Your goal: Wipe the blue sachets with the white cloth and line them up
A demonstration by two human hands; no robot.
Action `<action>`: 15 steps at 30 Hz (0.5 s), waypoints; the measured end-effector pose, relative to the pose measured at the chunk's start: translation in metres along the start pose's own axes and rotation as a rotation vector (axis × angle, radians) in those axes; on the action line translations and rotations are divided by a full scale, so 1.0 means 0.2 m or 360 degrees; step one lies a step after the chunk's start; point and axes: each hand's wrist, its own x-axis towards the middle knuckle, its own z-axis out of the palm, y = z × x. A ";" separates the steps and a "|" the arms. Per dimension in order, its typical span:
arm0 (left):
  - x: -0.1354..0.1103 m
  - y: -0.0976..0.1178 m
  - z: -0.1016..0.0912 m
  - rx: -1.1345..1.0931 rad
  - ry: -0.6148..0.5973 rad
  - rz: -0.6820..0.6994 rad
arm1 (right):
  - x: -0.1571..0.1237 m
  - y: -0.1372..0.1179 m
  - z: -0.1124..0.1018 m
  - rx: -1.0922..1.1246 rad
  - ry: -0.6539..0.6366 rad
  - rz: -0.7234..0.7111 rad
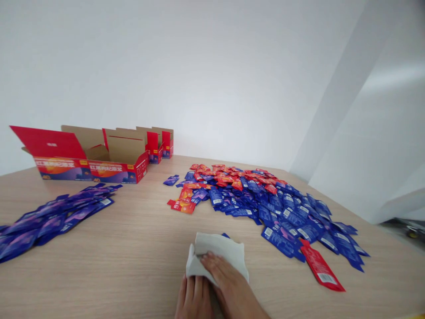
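Observation:
A crumpled white cloth (219,252) lies on the wooden table (139,248) near the front edge, and a corner of a blue packet peeks out behind it. My right hand (229,285) rests flat on the cloth with fingers stretched out. My left hand (191,296) lies beside it, fingertips against the cloth's near left edge, fingers extended. To the right spreads a large heap of blue packets (285,212) with red packets (232,175) mixed in at the back. One red packet (320,266) lies apart at the heap's near edge.
A fanned row of purple-blue packets (56,217) lies at the left. Several open red cardboard boxes (89,161) stand at the back left against the white wall. The table's right edge runs diagonally past the heap.

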 end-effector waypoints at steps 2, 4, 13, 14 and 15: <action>0.01 -0.01 -0.02 -0.0011 -0.0016 0.0019 | 0.01 0.02 -0.03 -0.0013 0.0041 0.0126; 0.02 -0.01 -0.03 -0.0002 -0.0014 0.0026 | 0.02 0.07 -0.07 -0.0105 0.0207 0.0395; 0.01 -0.02 -0.01 -0.0017 -0.0023 0.0067 | 0.00 0.02 -0.03 0.0005 0.0016 0.0138; 0.01 -0.03 -0.01 -0.0021 -0.0014 0.0091 | 0.01 0.04 -0.05 -0.0057 0.0095 0.0278; 0.01 -0.03 -0.01 -0.0021 -0.0006 0.0104 | 0.02 0.06 -0.08 -0.0118 0.0172 0.0415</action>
